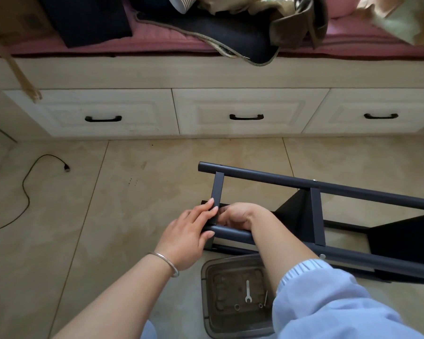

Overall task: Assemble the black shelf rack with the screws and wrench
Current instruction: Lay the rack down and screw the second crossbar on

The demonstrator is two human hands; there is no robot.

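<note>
Black metal tubing of the shelf rack (328, 189) lay on its side across the beige tiled floor (108, 204), its long rails running from the middle of the view out past the right edge. The left hand (190, 234) gripped the near rail at its left end, thumb under the tube and fingers laid up along the short upright crossbar (217, 189). The right hand (238, 216) was curled just beside it, at the joint where that crossbar met the rail; what its fingers pinched could not be made out. A silver bangle (168, 261) circled the left wrist, and a pale blue sleeve (328, 302) covered the right arm. Just below the rack, near the bottom edge, sat a translucent grey tray (211, 302) holding a small flat wrench (247, 292), a thin metal pin and two small rings. Open floor stretched to the left of the hands, crossed only by a black cable (26, 192) well apart from the work. Beyond the rack, a strip of bare tile ran to the cream drawer fronts (242, 111) under a pink cushioned bench.
</note>
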